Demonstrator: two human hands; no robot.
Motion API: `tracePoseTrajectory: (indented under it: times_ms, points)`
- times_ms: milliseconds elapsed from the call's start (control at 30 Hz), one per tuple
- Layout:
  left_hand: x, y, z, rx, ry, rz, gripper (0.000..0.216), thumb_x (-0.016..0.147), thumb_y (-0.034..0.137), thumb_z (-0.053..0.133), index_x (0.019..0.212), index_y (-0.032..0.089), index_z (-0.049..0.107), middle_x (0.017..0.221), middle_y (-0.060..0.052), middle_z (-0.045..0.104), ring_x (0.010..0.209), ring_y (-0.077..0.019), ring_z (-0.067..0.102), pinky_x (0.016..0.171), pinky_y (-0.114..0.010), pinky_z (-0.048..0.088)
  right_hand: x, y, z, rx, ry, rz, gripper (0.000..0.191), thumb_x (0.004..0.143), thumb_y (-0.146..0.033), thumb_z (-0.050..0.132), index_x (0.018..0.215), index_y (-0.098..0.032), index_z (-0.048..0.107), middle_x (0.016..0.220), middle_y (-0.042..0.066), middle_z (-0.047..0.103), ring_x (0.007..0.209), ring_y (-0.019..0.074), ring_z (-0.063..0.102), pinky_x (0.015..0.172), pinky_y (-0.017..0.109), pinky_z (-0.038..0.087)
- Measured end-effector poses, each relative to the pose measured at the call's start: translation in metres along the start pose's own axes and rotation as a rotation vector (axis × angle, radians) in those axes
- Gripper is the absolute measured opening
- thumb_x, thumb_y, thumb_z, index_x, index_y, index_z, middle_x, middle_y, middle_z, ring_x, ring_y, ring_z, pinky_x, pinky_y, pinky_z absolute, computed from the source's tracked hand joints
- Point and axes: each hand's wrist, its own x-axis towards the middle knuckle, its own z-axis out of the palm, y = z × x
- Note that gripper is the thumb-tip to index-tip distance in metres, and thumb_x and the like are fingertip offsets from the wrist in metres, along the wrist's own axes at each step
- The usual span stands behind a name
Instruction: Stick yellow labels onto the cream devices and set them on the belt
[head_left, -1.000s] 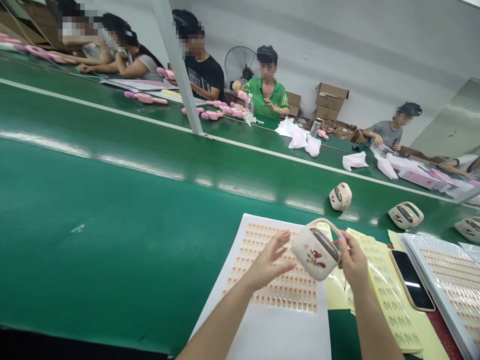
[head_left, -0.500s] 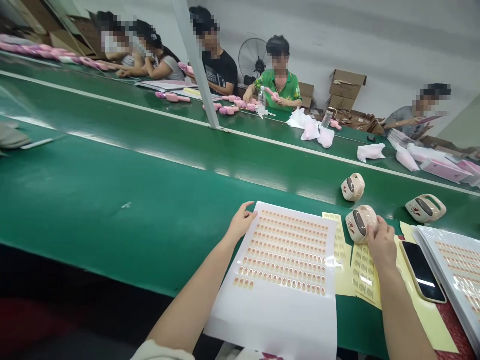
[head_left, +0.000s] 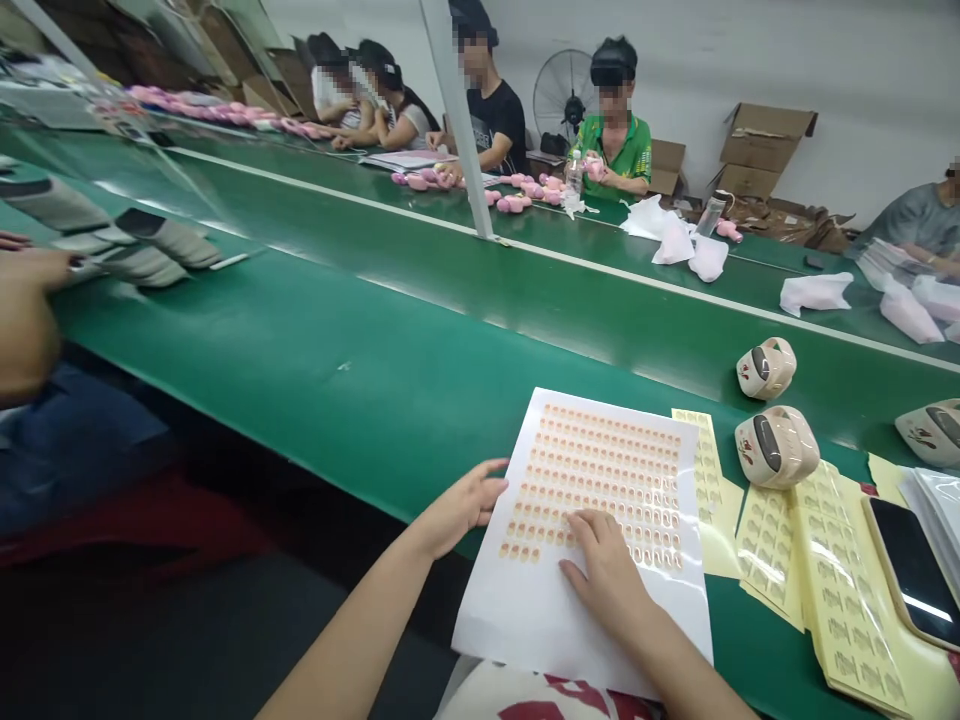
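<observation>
One white sticker sheet (head_left: 536,600) lies partly beyond the near edge of the green worktop (head_left: 360,400). The left hand (head_left: 463,510), half open, meets the sheet's left edge; whether it grips is unclear. The right hand (head_left: 611,570) lies loosely open, fingertips on the sheet.

Sticker sheet (head_left: 607,465) overhanging table (head_left: 360,400), phone (head_left: 919,565) right
</observation>
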Motion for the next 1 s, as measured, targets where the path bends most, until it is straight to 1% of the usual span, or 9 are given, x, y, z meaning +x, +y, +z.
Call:
tracePoseTrajectory:
  times_ms: [100,233,333,500,667,767,833,933,1000]
  points:
    - [-0.029,-0.023,0.001,-0.077,-0.124,-0.073,0.061,0.061,0.047,0.072,0.109,0.012,0.056,0.096,-0.015,0.069,0.09,-0.0311,0.064,0.075,-0.041,0.05,-0.001,-0.002,0.007,0.007,0.046,0.005,0.043,0.07,-0.01,0.058,0.112,-0.018,0.048,0.105,0.011,0.054,0.098,0.0261,0.05,0.082,0.047,0.049]
    - [-0.045,-0.054,0.012,-0.371,-0.299,-0.121,0.045,0.065,0.038,0.072,0.103,0.014,0.064,0.102,-0.014,0.068,0.096,-0.0312,0.062,0.089,-0.044,0.044,-0.007,-0.007,0.004,0.015,0.105,-0.069,0.037,0.074,-0.02,0.061,0.109,-0.02,0.051,0.098,0.008,0.056,0.092,0.0243,0.052,0.09,0.057,0.04]
    - [-0.051,-0.067,0.021,-0.446,-0.37,-0.124,0.046,0.06,0.028,0.077,0.103,0.015,0.065,0.105,-0.014,0.067,0.104,-0.0335,0.058,0.094,-0.047,0.04,-0.014,-0.014,0.0,0.079,0.105,-0.063,0.033,0.078,-0.024,0.059,0.11,-0.021,0.052,0.095,0.008,0.057,0.086,0.0222,0.053,0.08,0.047,0.048]
    - [-0.057,-0.066,0.03,-0.282,-0.27,-0.037,0.047,0.056,0.022,0.08,0.101,0.019,0.066,0.106,-0.011,0.067,0.1,-0.0314,0.06,0.093,-0.046,0.043,-0.023,-0.027,0.003,0.246,0.113,-0.064,0.028,0.084,-0.023,0.052,0.112,-0.02,0.054,0.091,0.008,0.054,0.081,0.0178,0.055,0.069,0.033,0.052]
    - [-0.053,-0.058,0.034,-0.081,-0.187,0.105,0.041,0.061,0.027,0.077,0.099,0.017,0.067,0.103,-0.012,0.069,0.1,-0.0322,0.06,0.092,-0.047,0.044,-0.023,-0.037,0.009,0.15,0.183,-0.06,0.027,0.089,-0.018,0.039,0.108,-0.02,0.058,0.078,0.005,0.054,0.069,0.0151,0.054,0.059,0.027,0.048]
    - [-0.049,-0.054,0.036,-0.021,-0.176,0.133,0.038,0.061,0.029,0.077,0.096,0.017,0.069,0.099,-0.011,0.07,0.095,-0.0315,0.062,0.089,-0.045,0.045,-0.021,-0.042,0.013,0.027,0.254,-0.065,0.027,0.09,-0.018,0.036,0.095,-0.019,0.063,0.067,0.003,0.05,0.06,0.0133,0.049,0.052,0.024,0.042]
    - [-0.046,-0.05,0.036,-0.008,-0.173,0.118,0.039,0.06,0.031,0.078,0.095,0.017,0.069,0.097,-0.011,0.071,0.095,-0.0318,0.062,0.087,-0.044,0.047,-0.02,-0.046,0.013,0.028,0.299,-0.09,0.03,0.091,-0.018,0.035,0.081,-0.018,0.063,0.061,0.002,0.047,0.055,0.0121,0.046,0.048,0.023,0.038]
    - [-0.038,-0.046,0.032,0.003,-0.155,0.049,0.043,0.055,0.034,0.079,0.092,0.014,0.068,0.094,-0.012,0.071,0.096,-0.034,0.062,0.084,-0.043,0.048,-0.014,-0.043,0.001,0.177,0.321,-0.076,0.031,0.09,-0.026,0.038,0.07,-0.019,0.06,0.06,0.001,0.047,0.055,0.0113,0.048,0.047,0.021,0.039]
    - [-0.031,-0.043,0.026,0.052,-0.06,0.025,0.049,0.054,0.037,0.079,0.095,0.015,0.064,0.099,-0.012,0.07,0.098,-0.0346,0.061,0.083,-0.043,0.049,-0.005,-0.03,-0.023,0.237,0.394,0.001,0.026,0.089,-0.029,0.042,0.07,-0.02,0.058,0.061,0.0,0.048,0.055,0.0107,0.048,0.048,0.02,0.041]
